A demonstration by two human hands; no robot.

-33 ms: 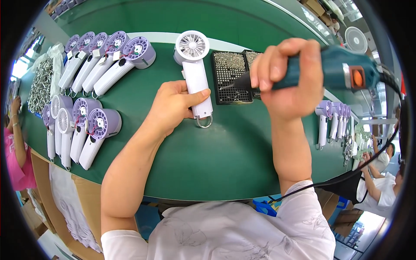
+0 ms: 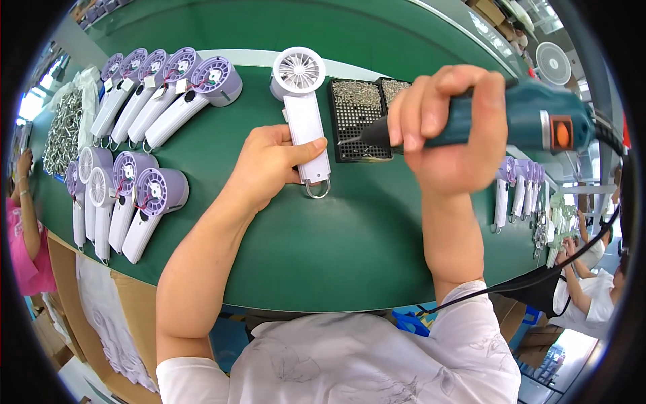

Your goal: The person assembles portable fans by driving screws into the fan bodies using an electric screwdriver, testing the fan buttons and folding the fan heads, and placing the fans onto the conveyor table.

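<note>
On the green table, hands grip separately: left white fan, right teal screwdriver.

Both bare forearms come up from the lower edge out of short white sleeves. The left arm slants up and to the right, wrist straight, and the left hand lies palm down with fingers curled and the thumb stretched out to the right. The right forearm rises nearly upright, and the right hand is raised in a closed fist, knuckles uppermost, fingers wrapped tightly round.
</note>
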